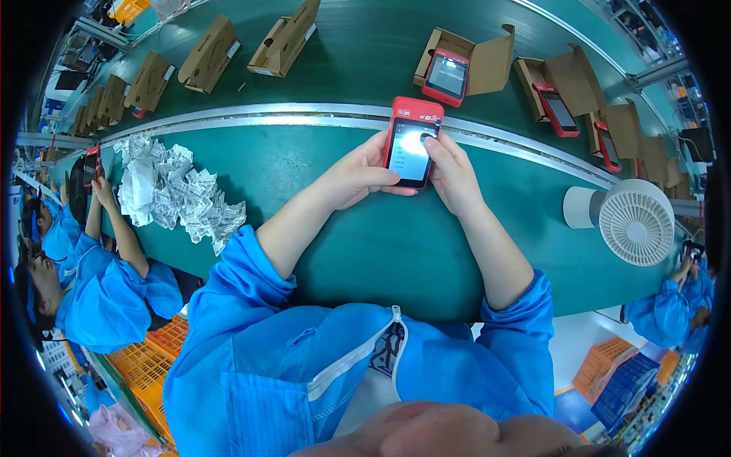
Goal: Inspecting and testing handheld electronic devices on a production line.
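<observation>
Between my two hands is a red handheld payment terminal [411,164] with a lit screen, tilted up over the green table. My left hand [359,174] wraps its left side, thumb lying at the lower left of the screen. On the right side, my right hand [454,169] grips the edge, its thumb over the upper right part of the screen. Just beyond, a similar red terminal [447,76] rests in an open cardboard box [487,65] on the belt.
Several cardboard boxes [209,57] line the green belt [358,53] behind a metal rail [304,114]. More red terminals [560,110] lean at boxes on the right. Crumpled printed paper [183,190] lies left; a white fan [636,221] stands right. A co-worker [114,282] sits at left.
</observation>
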Demonstrator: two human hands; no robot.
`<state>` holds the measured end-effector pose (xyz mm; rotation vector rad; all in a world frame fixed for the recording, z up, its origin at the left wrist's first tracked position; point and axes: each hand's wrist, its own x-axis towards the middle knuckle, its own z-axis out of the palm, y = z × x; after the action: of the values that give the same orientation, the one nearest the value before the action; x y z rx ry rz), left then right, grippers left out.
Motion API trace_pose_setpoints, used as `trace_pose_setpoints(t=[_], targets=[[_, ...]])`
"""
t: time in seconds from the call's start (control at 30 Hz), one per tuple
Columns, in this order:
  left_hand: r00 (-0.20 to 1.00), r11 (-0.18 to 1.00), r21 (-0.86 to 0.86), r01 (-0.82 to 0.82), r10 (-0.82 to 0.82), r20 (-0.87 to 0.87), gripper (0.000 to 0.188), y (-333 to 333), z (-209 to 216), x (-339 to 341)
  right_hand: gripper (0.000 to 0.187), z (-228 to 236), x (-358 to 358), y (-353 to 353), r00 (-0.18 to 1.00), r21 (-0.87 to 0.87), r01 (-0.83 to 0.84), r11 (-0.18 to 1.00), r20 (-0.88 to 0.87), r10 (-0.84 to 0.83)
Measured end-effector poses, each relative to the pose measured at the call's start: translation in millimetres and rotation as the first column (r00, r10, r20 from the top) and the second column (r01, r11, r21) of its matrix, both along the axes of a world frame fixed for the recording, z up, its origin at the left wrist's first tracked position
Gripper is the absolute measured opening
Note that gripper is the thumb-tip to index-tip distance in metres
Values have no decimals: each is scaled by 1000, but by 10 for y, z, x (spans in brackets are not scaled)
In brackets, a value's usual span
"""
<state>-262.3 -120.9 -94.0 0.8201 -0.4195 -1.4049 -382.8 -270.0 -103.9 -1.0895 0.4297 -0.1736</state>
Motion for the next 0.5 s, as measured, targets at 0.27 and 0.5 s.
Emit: trace_pose_setpoints(t=[0.27,0.5], targets=[[1000,1000,-22,15,-15,0,79,24,-19,22,42,40,29,53,1000,50,23,998,-16,-23],[1000,1000,-23,4,-4,2,81,12,-47,37,46,-50,41,14,1000,38,1,999,-8,-1]])
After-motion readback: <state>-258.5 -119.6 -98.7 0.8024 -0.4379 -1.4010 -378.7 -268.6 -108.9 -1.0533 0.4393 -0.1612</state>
